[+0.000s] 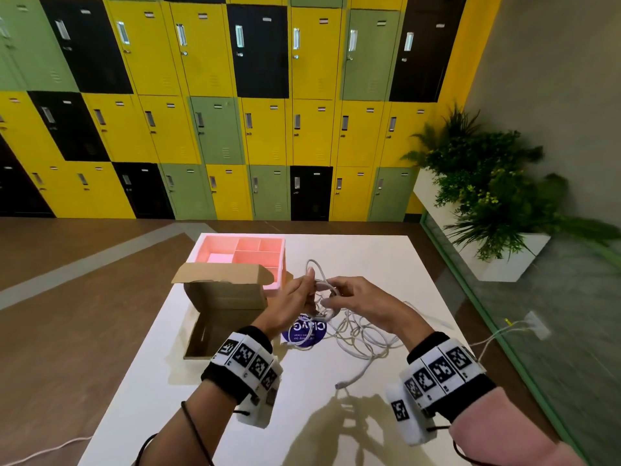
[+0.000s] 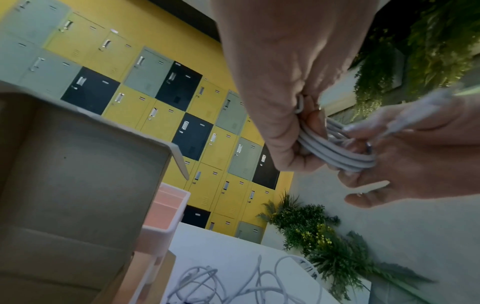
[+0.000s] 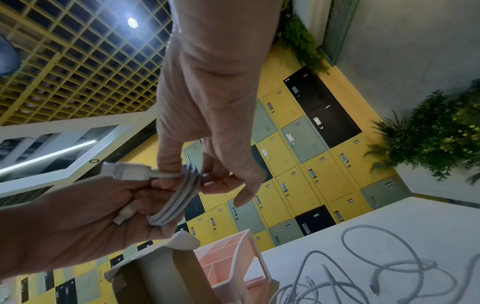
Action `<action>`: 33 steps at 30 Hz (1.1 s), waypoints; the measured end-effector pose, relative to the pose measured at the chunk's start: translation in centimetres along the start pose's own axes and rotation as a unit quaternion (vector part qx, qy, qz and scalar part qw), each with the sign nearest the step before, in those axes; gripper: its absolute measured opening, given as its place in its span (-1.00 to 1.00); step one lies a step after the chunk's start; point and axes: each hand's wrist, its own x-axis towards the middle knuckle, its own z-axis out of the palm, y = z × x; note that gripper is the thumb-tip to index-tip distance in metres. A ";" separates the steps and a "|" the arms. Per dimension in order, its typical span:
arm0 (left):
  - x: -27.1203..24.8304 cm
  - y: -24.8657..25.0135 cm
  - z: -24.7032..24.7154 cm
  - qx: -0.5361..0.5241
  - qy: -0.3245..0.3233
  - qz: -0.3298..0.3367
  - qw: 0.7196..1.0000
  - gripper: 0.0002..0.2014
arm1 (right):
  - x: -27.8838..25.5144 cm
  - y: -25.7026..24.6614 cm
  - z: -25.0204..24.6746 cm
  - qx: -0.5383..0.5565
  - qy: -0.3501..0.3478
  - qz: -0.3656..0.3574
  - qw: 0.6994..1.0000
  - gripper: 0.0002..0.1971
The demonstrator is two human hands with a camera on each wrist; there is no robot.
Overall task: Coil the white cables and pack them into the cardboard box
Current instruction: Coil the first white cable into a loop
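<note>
While both hands meet above the white table [image 1: 386, 264], the left hand [image 1: 295, 302] grips a small coil of white cable [image 2: 337, 152] and the right hand [image 1: 363, 299] pinches its strands. Loose white cables [image 1: 363, 334] sprawl on the table below, right of the open brown cardboard box [image 1: 225, 297]; a pink divided tray [image 1: 242, 252] sits behind it.

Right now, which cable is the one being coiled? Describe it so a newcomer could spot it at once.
Start at the white table and find the open cardboard box on its left side. Just right of it, above the table, the left hand and right hand hold a coiled white cable. Unlike the loose cables lying tangled below, it is wound into tight loops.
</note>
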 end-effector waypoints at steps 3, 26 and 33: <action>0.4 -0.1 -0.4 0.021 0.006 0.015 1.000 -0.52 | 0.2 -0.3 -0.3 -0.064 -0.014 0.003 0.998 -0.58; 1.8 -2.9 -1.6 0.129 0.133 0.073 0.980 -0.84 | -0.8 -3.0 -3.7 -0.271 0.023 0.014 0.962 -0.77; 1.8 -2.6 -0.7 0.194 0.126 0.091 0.969 -0.77 | -0.6 -2.2 -4.6 -0.204 0.074 -0.014 0.976 -0.82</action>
